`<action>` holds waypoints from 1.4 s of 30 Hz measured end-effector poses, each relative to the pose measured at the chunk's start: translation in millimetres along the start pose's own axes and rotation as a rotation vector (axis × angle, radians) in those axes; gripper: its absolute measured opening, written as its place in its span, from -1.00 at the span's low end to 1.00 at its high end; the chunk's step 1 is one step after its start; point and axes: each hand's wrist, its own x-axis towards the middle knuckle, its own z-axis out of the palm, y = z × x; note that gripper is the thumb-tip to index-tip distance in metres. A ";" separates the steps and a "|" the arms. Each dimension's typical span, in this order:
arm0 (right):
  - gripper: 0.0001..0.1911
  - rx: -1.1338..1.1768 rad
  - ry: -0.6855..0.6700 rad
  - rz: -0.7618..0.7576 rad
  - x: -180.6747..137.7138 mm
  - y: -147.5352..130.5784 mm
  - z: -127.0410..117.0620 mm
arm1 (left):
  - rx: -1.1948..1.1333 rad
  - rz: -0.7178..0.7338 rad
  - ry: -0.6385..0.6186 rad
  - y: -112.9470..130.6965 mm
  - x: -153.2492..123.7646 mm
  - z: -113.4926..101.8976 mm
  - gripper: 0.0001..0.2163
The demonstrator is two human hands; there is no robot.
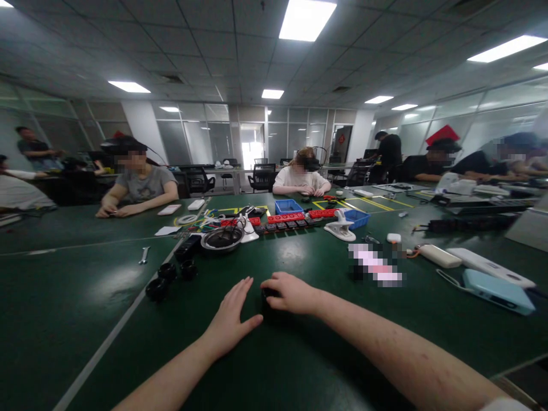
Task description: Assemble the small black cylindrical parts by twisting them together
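Note:
My right hand has its fingers curled round a small black object low over the green tabletop. Most of that object is hidden by the fingers; it looks dark and rounded. Just to its left is my left hand, with fingers stretched out and thumb apart, holding nothing. Further left, a group of small black round cups stands together, among them a front cup and a right-hand cup.
Beyond my hands lie a round metal pan, red power strips, blue baskets and a white stand. A wrench lies left, a light-blue power bank right. Other people sit around the table.

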 end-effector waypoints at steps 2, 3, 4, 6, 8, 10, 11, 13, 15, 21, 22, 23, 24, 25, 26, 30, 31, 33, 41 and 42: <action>-0.53 0.050 0.021 -0.073 -7.5 -8.7 4.8 | -0.029 0.052 0.059 -1.1 -2.6 2.0 -0.23; -0.45 0.091 0.040 -0.072 -11.2 -7.4 6.4 | -0.039 0.081 0.072 -0.4 -3.5 2.9 -0.20; -0.34 0.143 0.063 -0.056 -14.3 -3.3 8.1 | -0.048 0.107 0.077 1.0 -4.0 3.6 -0.18; -0.10 0.258 0.092 -0.001 -17.8 9.2 12.9 | -0.072 0.137 0.076 5.8 -2.5 4.4 -0.19; -0.06 0.315 0.081 0.053 -17.7 20.9 19.2 | -0.119 0.144 0.096 11.4 3.2 5.1 -0.28; -0.21 0.283 0.060 0.054 -14.6 27.3 25.0 | -0.191 0.139 0.169 16.4 12.8 6.6 -0.39; -0.31 0.250 0.053 0.042 -12.5 28.5 27.1 | -0.226 0.131 0.219 18.4 18.4 7.8 -0.41; -0.48 0.204 0.041 0.014 -8.7 28.7 28.7 | -0.278 0.096 0.297 21.4 28.6 9.8 -0.41; -0.56 0.203 0.022 -0.009 -7.4 28.9 27.1 | -0.305 0.052 0.296 23.7 34.4 10.0 -0.44; -0.56 0.189 0.015 -0.032 -16.5 35.5 16.9 | -0.325 0.104 0.056 28.8 28.8 -1.5 -0.62; -0.53 0.192 0.008 -0.026 -17.4 36.2 16.2 | -0.327 0.130 0.023 28.6 28.4 -2.6 -0.61; -0.50 0.204 0.000 -0.024 -17.8 36.8 15.8 | -0.330 0.147 0.003 27.8 28.7 -2.8 -0.59; -0.47 0.224 -0.010 -0.027 -17.8 37.5 15.5 | -0.330 0.158 -0.007 26.5 29.5 -2.3 -0.56; -0.45 0.250 -0.022 -0.035 -17.4 38.2 15.4 | -0.326 0.159 -0.005 24.9 30.6 -1.3 -0.54; -0.45 0.280 -0.033 -0.045 -17.0 39.1 15.3 | -0.319 0.153 0.001 23.2 31.9 -0.1 -0.52; -0.50 0.359 -0.087 -0.064 -15.7 43.3 13.5 | -0.286 0.168 -0.020 19.7 34.7 2.5 -0.55; -0.49 0.363 -0.101 -0.064 -15.6 44.1 12.5 | -0.291 0.175 -0.027 20.3 34.8 2.2 -0.58; -0.49 0.365 -0.123 -0.073 -15.1 45.1 10.1 | -0.313 0.178 -0.021 23.1 34.4 1.1 -0.65; -0.76 0.443 -0.148 -0.152 -15.2 44.5 5.5 | -0.373 -0.024 -0.049 40.3 29.0 1.1 -0.71; -0.76 0.422 -0.129 -0.121 -15.7 43.3 7.8 | -0.371 -0.040 -0.040 41.5 28.8 2.2 -0.70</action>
